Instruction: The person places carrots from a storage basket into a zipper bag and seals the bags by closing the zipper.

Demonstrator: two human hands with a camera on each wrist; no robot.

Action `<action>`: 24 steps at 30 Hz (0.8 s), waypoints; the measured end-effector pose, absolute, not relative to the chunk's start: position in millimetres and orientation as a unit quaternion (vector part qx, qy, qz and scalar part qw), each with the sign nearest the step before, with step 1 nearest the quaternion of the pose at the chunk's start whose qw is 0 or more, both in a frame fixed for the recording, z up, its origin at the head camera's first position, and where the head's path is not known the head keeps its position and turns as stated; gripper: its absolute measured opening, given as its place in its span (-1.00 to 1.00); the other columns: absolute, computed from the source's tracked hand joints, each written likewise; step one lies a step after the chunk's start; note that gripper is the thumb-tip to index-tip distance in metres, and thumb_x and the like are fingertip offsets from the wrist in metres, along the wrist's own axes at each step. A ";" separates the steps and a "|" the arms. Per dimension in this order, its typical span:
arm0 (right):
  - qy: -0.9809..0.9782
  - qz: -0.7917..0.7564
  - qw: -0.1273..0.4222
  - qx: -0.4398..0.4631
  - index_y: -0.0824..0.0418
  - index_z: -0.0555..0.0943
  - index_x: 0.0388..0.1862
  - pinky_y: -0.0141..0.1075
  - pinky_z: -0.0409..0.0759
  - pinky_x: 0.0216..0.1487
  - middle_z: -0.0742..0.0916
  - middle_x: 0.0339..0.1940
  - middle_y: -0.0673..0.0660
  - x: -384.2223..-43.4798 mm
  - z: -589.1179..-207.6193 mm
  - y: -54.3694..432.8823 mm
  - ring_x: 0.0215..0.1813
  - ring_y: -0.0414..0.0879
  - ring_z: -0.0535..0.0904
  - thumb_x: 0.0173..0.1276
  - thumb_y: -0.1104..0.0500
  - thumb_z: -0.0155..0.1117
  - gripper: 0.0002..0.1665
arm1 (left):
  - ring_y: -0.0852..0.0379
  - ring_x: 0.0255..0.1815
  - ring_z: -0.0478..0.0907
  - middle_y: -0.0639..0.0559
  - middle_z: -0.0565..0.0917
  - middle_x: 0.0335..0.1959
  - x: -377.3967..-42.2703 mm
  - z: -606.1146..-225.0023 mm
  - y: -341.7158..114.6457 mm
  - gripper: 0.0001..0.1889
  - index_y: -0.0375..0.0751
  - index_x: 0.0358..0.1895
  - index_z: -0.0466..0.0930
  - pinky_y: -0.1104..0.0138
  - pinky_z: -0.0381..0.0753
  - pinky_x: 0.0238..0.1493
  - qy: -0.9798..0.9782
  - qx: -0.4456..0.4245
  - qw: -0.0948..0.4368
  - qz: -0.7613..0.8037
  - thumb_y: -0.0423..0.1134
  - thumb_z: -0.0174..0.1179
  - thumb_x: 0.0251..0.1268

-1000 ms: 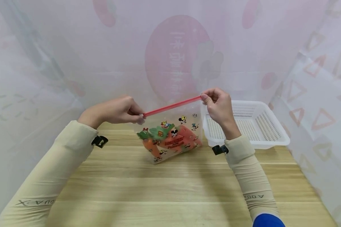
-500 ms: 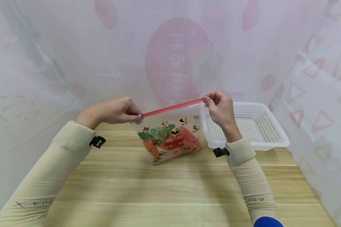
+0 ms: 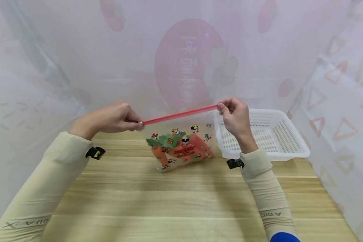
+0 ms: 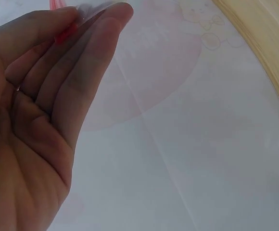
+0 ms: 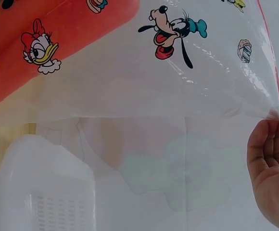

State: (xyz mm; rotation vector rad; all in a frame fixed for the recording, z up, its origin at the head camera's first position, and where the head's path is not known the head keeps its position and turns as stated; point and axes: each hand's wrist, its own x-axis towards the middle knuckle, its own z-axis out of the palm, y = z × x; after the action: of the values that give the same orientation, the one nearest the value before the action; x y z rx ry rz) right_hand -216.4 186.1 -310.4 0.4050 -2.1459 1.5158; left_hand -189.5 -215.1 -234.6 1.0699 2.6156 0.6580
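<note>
A clear zip bag (image 3: 181, 144) with cartoon prints and a red zip strip (image 3: 181, 115) hangs upright between both hands above the wooden table. Green, orange and red items show through its film; one orange piece with green at its top looks like a carrot. At the strip's left end, my left hand (image 3: 118, 117) pinches the bag's corner between thumb and fingers. My right hand (image 3: 236, 116) pinches the opposite, slightly higher corner. The right wrist view shows that right hand (image 5: 274, 163) gripping the strip's end, with a large red item inside the bag.
A white perforated plastic basket (image 3: 290, 134) stands on the table (image 3: 181, 205) at the right, behind my right wrist. A pale printed curtain (image 3: 124, 50) encloses the back and sides.
My left hand has slid left along the red strip to its left end, exposing more of the strip. The right hand holds its corner with barely any movement.
</note>
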 end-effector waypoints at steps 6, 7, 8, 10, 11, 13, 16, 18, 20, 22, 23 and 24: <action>-0.774 0.565 0.239 0.157 0.42 0.68 -0.15 -0.51 0.63 -0.25 0.74 -0.29 0.26 -213.4 -313.3 190.9 -0.35 -0.23 0.63 0.53 0.21 0.34 -0.77 | 0.30 -0.37 0.66 0.12 0.85 -0.26 -187.9 -241.4 -218.7 -0.87 -0.04 -0.11 0.87 0.38 0.65 -0.24 0.900 0.351 0.092 0.243 -0.22 0.32 0.50; -0.772 0.567 0.238 0.160 0.43 0.68 -0.14 -0.50 0.64 -0.24 0.74 -0.29 0.25 -212.4 -313.5 192.3 -0.34 -0.24 0.63 0.53 0.21 0.34 -0.77 | 0.29 -0.32 0.71 0.12 0.86 -0.23 -187.6 -243.9 -219.8 -0.86 -0.05 -0.10 0.87 0.37 0.69 -0.20 0.899 0.348 0.085 0.252 -0.23 0.31 0.50; -0.772 0.567 0.236 0.163 0.43 0.68 -0.14 -0.50 0.65 -0.22 0.74 -0.29 0.24 -210.5 -313.3 193.6 -0.34 -0.24 0.64 0.54 0.22 0.34 -0.77 | 0.28 -0.28 0.74 0.12 0.87 -0.21 -187.2 -246.7 -220.8 -0.86 -0.06 -0.09 0.87 0.37 0.72 -0.16 0.899 0.344 0.079 0.261 -0.24 0.31 0.51; -0.774 0.565 0.229 0.171 0.43 0.68 -0.14 -0.50 0.66 -0.21 0.74 -0.29 0.25 -206.6 -312.3 196.4 -0.34 -0.24 0.64 0.54 0.22 0.33 -0.77 | 0.26 -0.26 0.78 0.12 0.87 -0.22 -185.8 -252.3 -223.1 -0.86 -0.06 -0.09 0.87 0.36 0.76 -0.13 0.898 0.335 0.068 0.275 -0.25 0.31 0.51; -0.775 0.563 0.226 0.175 0.43 0.68 -0.13 -0.50 0.67 -0.20 0.74 -0.29 0.25 -204.4 -311.3 197.5 -0.33 -0.24 0.65 0.54 0.22 0.32 -0.77 | 0.26 -0.25 0.79 0.11 0.87 -0.22 -184.8 -254.8 -224.2 -0.86 -0.07 -0.08 0.86 0.36 0.77 -0.12 0.898 0.331 0.064 0.283 -0.25 0.31 0.51; -0.777 0.560 0.221 0.181 0.43 0.68 -0.13 -0.49 0.69 -0.20 0.74 -0.30 0.23 -198.7 -308.2 199.4 -0.33 -0.24 0.66 0.54 0.23 0.32 -0.78 | 0.26 -0.26 0.80 0.10 0.88 -0.22 -181.9 -258.6 -225.3 -0.85 -0.09 -0.06 0.86 0.37 0.76 -0.16 0.896 0.324 0.054 0.298 -0.25 0.30 0.51; -0.778 0.559 0.218 0.186 0.43 0.68 -0.13 -0.48 0.70 -0.19 0.75 -0.32 0.14 -188.6 -301.7 202.4 -0.32 -0.24 0.67 0.54 0.25 0.33 -0.80 | 0.29 -0.24 0.80 0.09 0.88 -0.21 -175.2 -261.5 -224.2 -0.85 -0.11 -0.06 0.86 0.41 0.70 -0.25 0.891 0.319 0.028 0.323 -0.26 0.29 0.52; -0.777 0.559 0.218 0.191 0.44 0.68 -0.14 -0.46 0.71 -0.20 0.75 -0.34 0.05 -182.3 -298.4 205.1 -0.33 -0.24 0.68 0.53 0.27 0.33 -0.82 | 0.33 -0.23 0.79 0.07 0.87 -0.22 -169.2 -262.7 -222.6 -0.86 -0.10 -0.07 0.85 0.45 0.69 -0.25 0.884 0.316 0.002 0.344 -0.27 0.29 0.52; -0.778 0.557 0.213 0.198 0.43 0.68 -0.14 -0.44 0.72 -0.20 0.75 -0.35 -0.01 -174.9 -295.3 208.1 -0.33 -0.24 0.69 0.52 0.29 0.33 -0.84 | 0.37 -0.23 0.79 0.05 0.87 -0.23 -162.1 -263.5 -220.6 -0.87 -0.10 -0.10 0.85 0.50 0.70 -0.22 0.878 0.311 -0.026 0.364 -0.29 0.30 0.51; -0.778 0.556 0.206 0.205 0.43 0.67 -0.15 -0.41 0.74 -0.19 0.76 -0.35 -0.02 -167.0 -292.5 210.9 -0.33 -0.23 0.71 0.51 0.30 0.33 -0.85 | 0.39 -0.25 0.79 0.01 0.88 -0.25 -154.6 -263.4 -219.1 -0.87 -0.12 -0.11 0.85 0.53 0.72 -0.18 0.871 0.309 -0.051 0.379 -0.32 0.31 0.49; -0.780 0.554 0.203 0.209 0.43 0.67 -0.15 -0.41 0.74 -0.19 0.76 -0.35 -0.02 -162.5 -290.9 212.1 -0.33 -0.20 0.72 0.51 0.31 0.33 -0.86 | 0.39 -0.26 0.79 0.00 0.88 -0.26 -150.4 -262.9 -218.8 -0.88 -0.14 -0.11 0.86 0.53 0.73 -0.16 0.868 0.308 -0.059 0.384 -0.34 0.32 0.48; -0.781 0.552 0.201 0.212 0.42 0.68 -0.16 -0.42 0.74 -0.19 0.76 -0.35 -0.01 -157.8 -289.0 213.2 -0.33 -0.19 0.72 0.51 0.32 0.34 -0.88 | 0.39 -0.27 0.80 0.00 0.88 -0.27 -146.4 -262.1 -218.6 -0.88 -0.16 -0.12 0.86 0.52 0.74 -0.17 0.865 0.310 -0.066 0.389 -0.35 0.32 0.46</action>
State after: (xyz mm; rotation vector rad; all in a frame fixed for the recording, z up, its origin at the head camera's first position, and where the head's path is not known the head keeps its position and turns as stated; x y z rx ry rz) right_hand -157.8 213.2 -289.0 0.5928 -2.1829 1.5410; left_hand -146.4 -218.6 -262.1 1.0165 2.8377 1.2767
